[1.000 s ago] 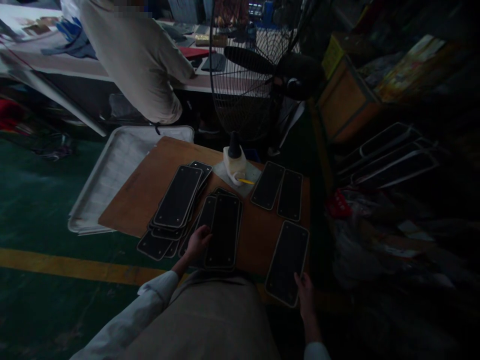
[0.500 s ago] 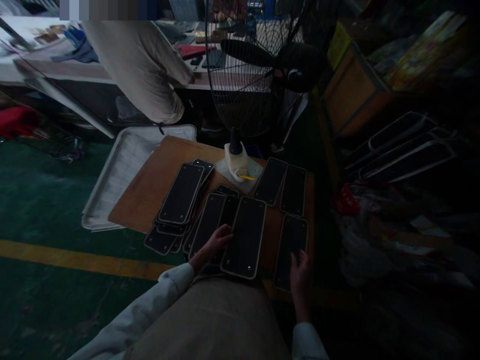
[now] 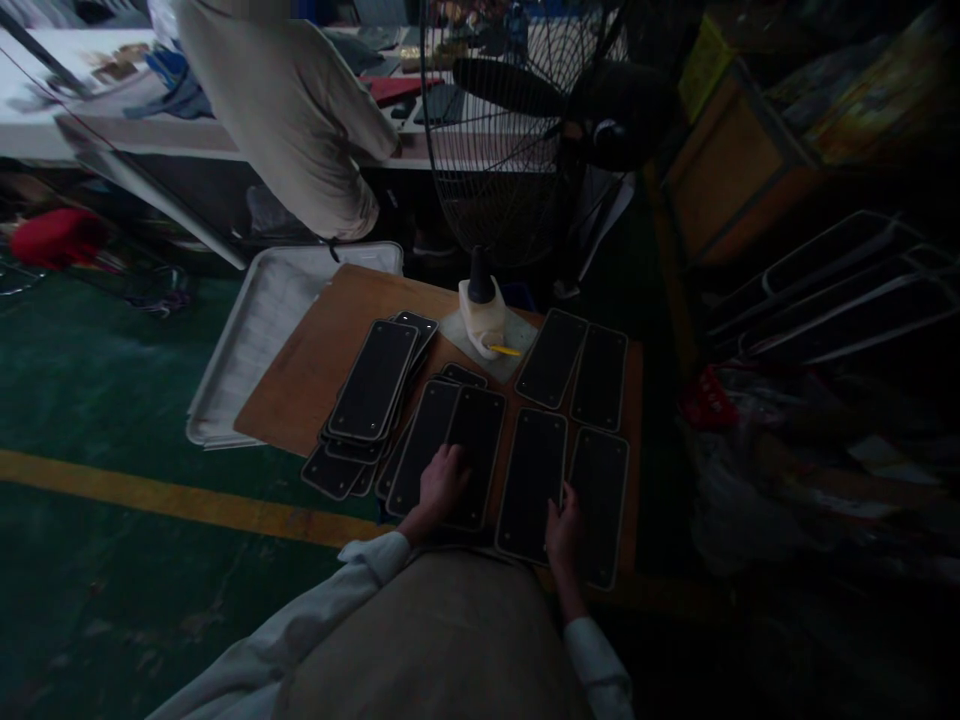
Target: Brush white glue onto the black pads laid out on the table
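Note:
My left hand (image 3: 445, 478) lies with bent fingers over the left edge of a black panel (image 3: 484, 430), a rounded rectangle with a pale border and small corner studs. This panel overlaps another black panel (image 3: 414, 450) to its left. Between thumb and fingers, my right hand (image 3: 564, 522) holds the right edge of a separate black panel (image 3: 531, 470). Further right, partly behind that hand, lies one more black panel (image 3: 604, 500). Two others, a tilted panel (image 3: 553, 355) and a straighter panel (image 3: 600, 375), lie beyond. My left fingertips are partly hidden.
Under the panels is a brown board (image 3: 300, 370). A pile of black panels (image 3: 375, 380) lies to the left. A white bottle (image 3: 482, 310) with a dark top and a yellow stick (image 3: 505, 350) stand behind. A white tray (image 3: 225, 370), a fan (image 3: 502, 130) and a person (image 3: 292, 120) are nearby.
The panel that was at my left hand has moved right and is in my right hand. My left hand now rests on the panel beneath. The view has shifted slightly.

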Tool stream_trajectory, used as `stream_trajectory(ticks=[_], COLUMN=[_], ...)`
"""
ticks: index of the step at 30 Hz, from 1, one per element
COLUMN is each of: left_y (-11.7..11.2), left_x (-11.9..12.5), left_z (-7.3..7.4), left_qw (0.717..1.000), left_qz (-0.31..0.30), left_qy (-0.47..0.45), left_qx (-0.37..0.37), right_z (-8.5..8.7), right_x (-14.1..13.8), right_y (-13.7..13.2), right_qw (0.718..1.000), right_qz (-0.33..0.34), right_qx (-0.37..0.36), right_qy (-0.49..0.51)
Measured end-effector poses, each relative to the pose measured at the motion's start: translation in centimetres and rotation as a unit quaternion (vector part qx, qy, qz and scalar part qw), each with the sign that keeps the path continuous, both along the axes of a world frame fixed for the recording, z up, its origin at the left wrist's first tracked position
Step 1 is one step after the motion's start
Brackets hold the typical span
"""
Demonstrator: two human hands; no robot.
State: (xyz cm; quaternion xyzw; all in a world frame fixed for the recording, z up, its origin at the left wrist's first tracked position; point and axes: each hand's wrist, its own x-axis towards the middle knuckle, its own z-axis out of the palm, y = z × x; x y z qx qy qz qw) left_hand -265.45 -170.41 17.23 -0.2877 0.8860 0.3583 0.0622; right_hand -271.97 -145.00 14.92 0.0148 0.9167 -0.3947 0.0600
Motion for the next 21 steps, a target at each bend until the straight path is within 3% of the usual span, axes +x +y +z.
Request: stream_trajectory(ticks=[1,3,6,9,12,14,21], left_y=[-0.6,-1.6,-2.4,-2.5,-2.8,-3.4,-7.2], left_x=[0.2,0.4,0.3,0.0,-0.1,0.3,4.5], left_z=[0.2,0.1,-0.3,-0.5,-0.2,0.1,0.0], left_qw=[0.998,0.993,0.994,0.997,0.998,0.998,0.993], left_qz=[0.007,0.02,0.005,-0.01,-0.036,-0.052,0.0], left_qy=[-0.013,-0.044,-0.066,-0.044,-0.027,-0.026,-0.053], left_qx=[-0.059,-0.107,-0.091,-0.058,-0.037,-0.035,-0.107], right_z=[0.1,0.6,1.9,3.0,3.4,3.1,2.7], right_x=[0.0,0.1,0.4,0.8,1.2,1.6,2.6], right_y=[-0.1,-0.3,-1.7,-4.7,-8.6,-10.5,-11.9], right_qw=[1.0,0.999,0.987,0.957,0.922,0.902,0.881], right_qz=[-0.002,-0.004,0.029,0.149,0.292,0.339,0.309], right_qx=[0.006,0.035,0.147,0.228,0.233,0.248,0.348], right_qy=[0.006,0.02,0.061,0.099,0.104,0.097,0.079])
